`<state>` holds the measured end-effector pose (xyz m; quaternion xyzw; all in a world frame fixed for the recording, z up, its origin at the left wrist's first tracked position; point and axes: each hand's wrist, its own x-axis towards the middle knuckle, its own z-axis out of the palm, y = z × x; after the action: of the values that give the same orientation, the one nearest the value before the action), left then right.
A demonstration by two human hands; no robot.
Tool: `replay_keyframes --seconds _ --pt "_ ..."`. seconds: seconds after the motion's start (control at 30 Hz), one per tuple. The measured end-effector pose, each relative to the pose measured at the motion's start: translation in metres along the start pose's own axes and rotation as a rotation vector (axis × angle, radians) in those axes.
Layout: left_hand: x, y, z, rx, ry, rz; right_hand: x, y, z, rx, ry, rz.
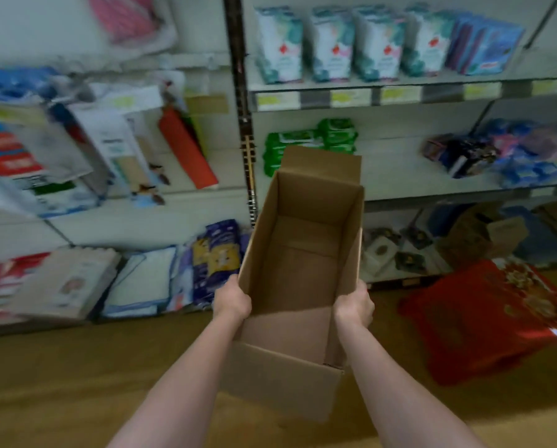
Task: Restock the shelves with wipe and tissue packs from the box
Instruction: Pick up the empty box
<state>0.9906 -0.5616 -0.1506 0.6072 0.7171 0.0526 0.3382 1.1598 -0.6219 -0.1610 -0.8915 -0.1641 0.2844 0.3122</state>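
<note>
Both hands, left hand (233,300) and right hand (354,307), grip opposite walls of the box (299,253) between them (apparently empty), steadying it off the floor.

1. Your left hand (233,300) and right hand (354,307) hide their fingers behind the box (299,253) walls.
2. The left shelf packs (60,147) are too blurred to identify.
3. The red pack (487,321) is cut by the right edge.
</note>
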Motion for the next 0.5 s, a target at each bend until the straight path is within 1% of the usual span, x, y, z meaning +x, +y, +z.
replay_keyframes --seconds 0.1,0.13,0.17,0.33,0.5 --pt "-0.001 -0.063 -0.033 -0.021 0.032 -0.085 -0.049 -0.010 0.044 -0.023 -0.043 -0.024" --pt "-0.002 -0.103 -0.054 -0.037 0.054 -0.141 -0.078 -0.017 0.075 -0.041 -0.076 -0.048" --pt "-0.001 -0.113 -0.060 -0.046 0.051 -0.155 -0.084 -0.019 0.084 -0.050 -0.079 -0.052" --pt "0.014 -0.223 -0.109 -0.119 0.112 -0.280 -0.154 -0.036 0.179 -0.113 -0.192 -0.145" --pt "0.048 -0.311 -0.123 -0.116 0.158 -0.383 -0.184 -0.041 0.271 -0.211 -0.306 -0.200"
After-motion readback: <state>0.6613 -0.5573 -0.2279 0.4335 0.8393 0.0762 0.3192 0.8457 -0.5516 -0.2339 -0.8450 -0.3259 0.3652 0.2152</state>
